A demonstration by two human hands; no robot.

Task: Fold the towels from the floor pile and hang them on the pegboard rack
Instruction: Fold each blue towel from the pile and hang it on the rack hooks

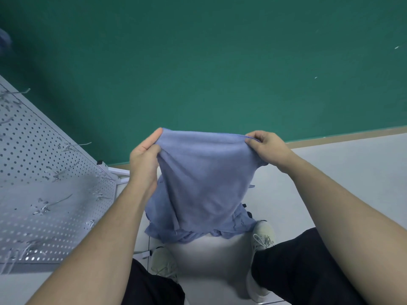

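Both hands, left hand (144, 156) and right hand (267, 147), are pinching a blue towel (204, 181) stretched out; pegboard rack (44, 172) at left is holding none yet, pile (233, 225) waiting.

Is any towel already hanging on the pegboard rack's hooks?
No, the pegboard rack shows only bare metal hooks, while both hands hold the blue towel up.

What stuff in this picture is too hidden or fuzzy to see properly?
Head view:
- Pile of blue towels on the floor: mostly hidden behind the held blue towel, so uncountable.
- Grey perforated pegboard rack: cut off by the left edge; lower part blurred.
- Left hand fingertips: tucked behind the held towel.
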